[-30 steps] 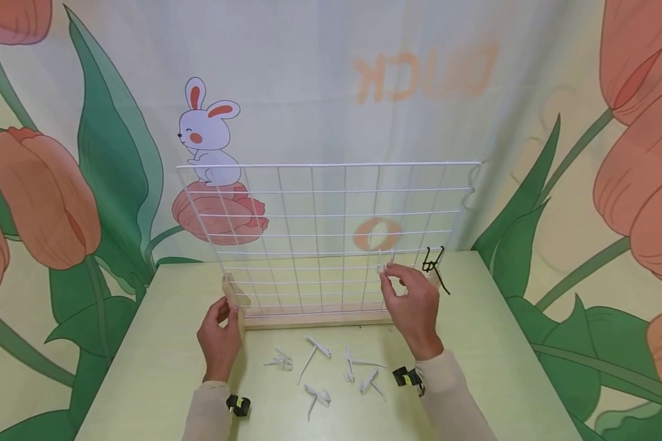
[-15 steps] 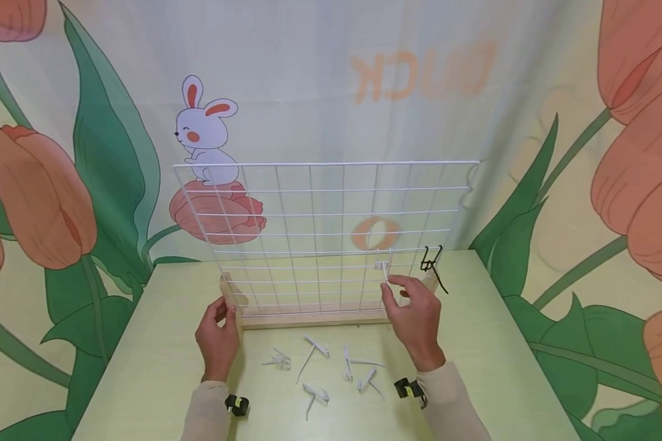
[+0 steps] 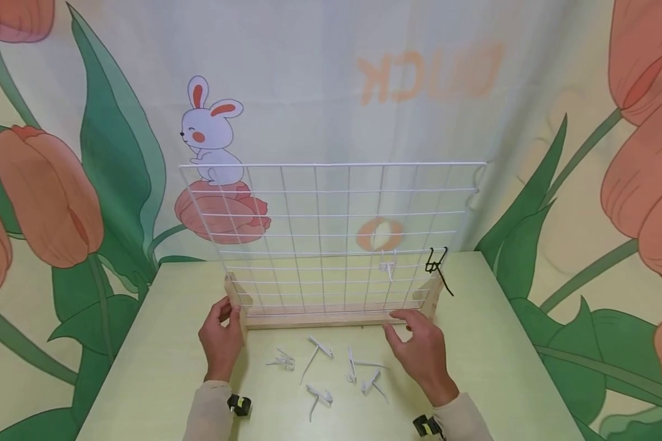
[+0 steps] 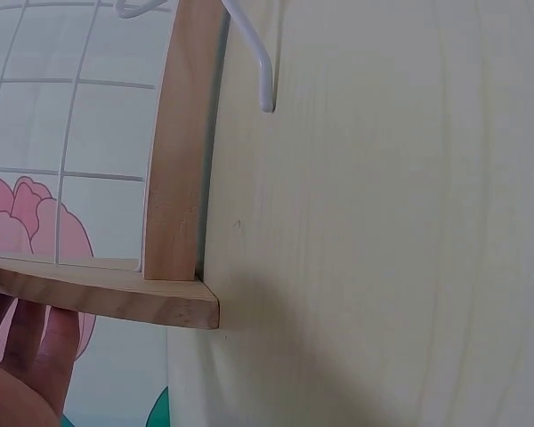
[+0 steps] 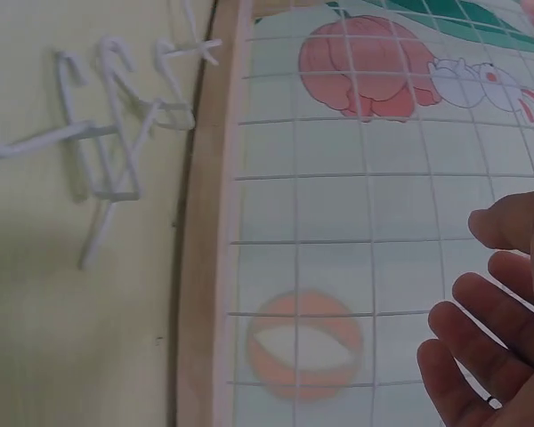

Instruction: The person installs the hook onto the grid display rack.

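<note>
Left hand (image 3: 220,343) grips wooden stand (image 3: 320,320) toward left edge of counter (image 3: 491,349); right hand (image 3: 420,352) empty, thumb and fingers apart, toward right edge; white hooks (image 3: 319,394) between

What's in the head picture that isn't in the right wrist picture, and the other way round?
Only the head view shows the left hand gripping the wooden stand, plus a black hook and a white hook hanging on the wire grid. Only the right wrist view shows all five fingertips of the right hand. Both show the grid, the stand, the right hand, loose white hooks on the table and the rabbit picture.
</note>
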`<state>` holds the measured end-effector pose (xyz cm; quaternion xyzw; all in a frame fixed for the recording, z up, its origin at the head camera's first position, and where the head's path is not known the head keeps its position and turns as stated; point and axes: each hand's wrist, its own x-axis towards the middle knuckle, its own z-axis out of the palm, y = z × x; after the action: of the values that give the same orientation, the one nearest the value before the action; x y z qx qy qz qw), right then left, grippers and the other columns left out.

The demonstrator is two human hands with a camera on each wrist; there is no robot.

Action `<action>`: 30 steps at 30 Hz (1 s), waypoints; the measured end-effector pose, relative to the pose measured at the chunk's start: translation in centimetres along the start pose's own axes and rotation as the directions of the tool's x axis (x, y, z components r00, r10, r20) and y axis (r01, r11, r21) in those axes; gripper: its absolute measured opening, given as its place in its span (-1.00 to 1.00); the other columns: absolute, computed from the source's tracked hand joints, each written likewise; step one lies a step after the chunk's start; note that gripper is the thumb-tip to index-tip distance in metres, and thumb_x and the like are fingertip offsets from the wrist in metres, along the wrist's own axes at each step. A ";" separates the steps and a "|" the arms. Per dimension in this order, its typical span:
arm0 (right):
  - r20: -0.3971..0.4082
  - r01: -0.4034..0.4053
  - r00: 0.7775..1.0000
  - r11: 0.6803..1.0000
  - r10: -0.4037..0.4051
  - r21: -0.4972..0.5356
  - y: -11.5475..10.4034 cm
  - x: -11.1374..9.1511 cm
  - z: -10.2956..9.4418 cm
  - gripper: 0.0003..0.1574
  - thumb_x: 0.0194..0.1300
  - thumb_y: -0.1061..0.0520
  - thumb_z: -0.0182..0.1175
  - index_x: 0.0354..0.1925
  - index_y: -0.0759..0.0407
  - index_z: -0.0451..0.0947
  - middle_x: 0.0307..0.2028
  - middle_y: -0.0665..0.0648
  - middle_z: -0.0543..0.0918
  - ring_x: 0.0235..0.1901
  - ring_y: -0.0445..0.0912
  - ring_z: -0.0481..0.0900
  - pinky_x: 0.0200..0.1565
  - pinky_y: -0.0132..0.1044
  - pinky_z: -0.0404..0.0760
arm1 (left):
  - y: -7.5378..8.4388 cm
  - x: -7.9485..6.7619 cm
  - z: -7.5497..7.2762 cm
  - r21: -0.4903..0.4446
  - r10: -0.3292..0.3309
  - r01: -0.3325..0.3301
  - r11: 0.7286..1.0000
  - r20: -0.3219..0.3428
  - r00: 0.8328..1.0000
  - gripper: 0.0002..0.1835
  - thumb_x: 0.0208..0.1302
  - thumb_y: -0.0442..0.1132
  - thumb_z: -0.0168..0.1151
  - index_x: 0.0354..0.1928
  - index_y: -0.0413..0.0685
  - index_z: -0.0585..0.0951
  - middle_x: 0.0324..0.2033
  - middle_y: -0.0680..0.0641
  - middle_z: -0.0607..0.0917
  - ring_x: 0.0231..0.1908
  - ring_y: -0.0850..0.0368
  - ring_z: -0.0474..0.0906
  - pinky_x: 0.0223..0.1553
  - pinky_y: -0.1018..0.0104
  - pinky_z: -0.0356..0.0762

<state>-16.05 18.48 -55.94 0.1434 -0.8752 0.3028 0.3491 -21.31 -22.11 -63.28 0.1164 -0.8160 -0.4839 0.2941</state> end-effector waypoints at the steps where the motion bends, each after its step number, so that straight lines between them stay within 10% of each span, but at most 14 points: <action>1: 0.011 0.004 1.000 1.000 -0.004 -0.012 0.1 -0.5 0.0 -0.64 0.04 0.15 0.64 -0.16 0.14 0.78 -0.23 0.10 0.84 -0.31 -0.04 0.79 -0.34 -0.14 0.75 | 0.1 0.0 0.0 0.002 0.000 0.000 1.000 -0.002 1.000 -0.64 0.52 -0.16 0.31 0.27 -0.06 0.66 -0.03 -0.13 0.83 -0.01 -0.05 0.77 -0.16 0.74 0.53; 12: 0.143 -0.026 0.989 0.998 0.035 -0.063 1.2 -4.1 0.6 -0.63 0.04 0.04 0.66 -0.16 0.00 0.79 -0.23 -0.03 0.83 -0.29 -0.12 0.79 -0.32 -0.20 0.71 | 0.4 0.1 -0.1 0.028 0.004 -0.003 1.000 -0.005 1.000 -0.63 0.52 -0.19 0.31 0.28 -0.09 0.64 -0.02 -0.16 0.82 0.00 -0.07 0.77 -0.04 0.01 0.74; 22: 0.274 -0.055 0.958 0.994 0.078 -0.091 1.4 -6.4 1.6 -0.65 0.05 -0.01 0.65 -0.17 -0.06 0.79 -0.20 -0.11 0.82 -0.10 -0.13 0.77 -0.14 -0.15 0.74 | 0.2 0.1 0.0 0.018 0.000 0.000 1.000 -0.004 1.000 -0.63 0.52 -0.21 0.31 0.28 -0.11 0.64 -0.02 -0.17 0.82 -0.01 -0.08 0.77 -0.04 0.00 0.73; 30: 0.432 -0.102 0.889 0.985 0.153 -0.137 1.3 -7.9 2.0 -0.73 0.09 -0.04 0.61 -0.23 -0.09 0.78 -0.28 -0.18 0.78 -0.15 -0.18 0.72 -0.12 -0.20 0.71 | 0.4 0.0 0.0 0.012 0.006 -0.006 1.000 -0.006 1.000 -0.65 0.52 -0.22 0.31 0.27 -0.10 0.64 -0.02 -0.19 0.82 -0.01 -0.10 0.77 -0.05 -0.02 0.74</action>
<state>-12.11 18.51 -63.15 0.1309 -0.9543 0.2358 0.1285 -21.27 -21.86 -62.95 0.1171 -0.8183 -0.4776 0.2976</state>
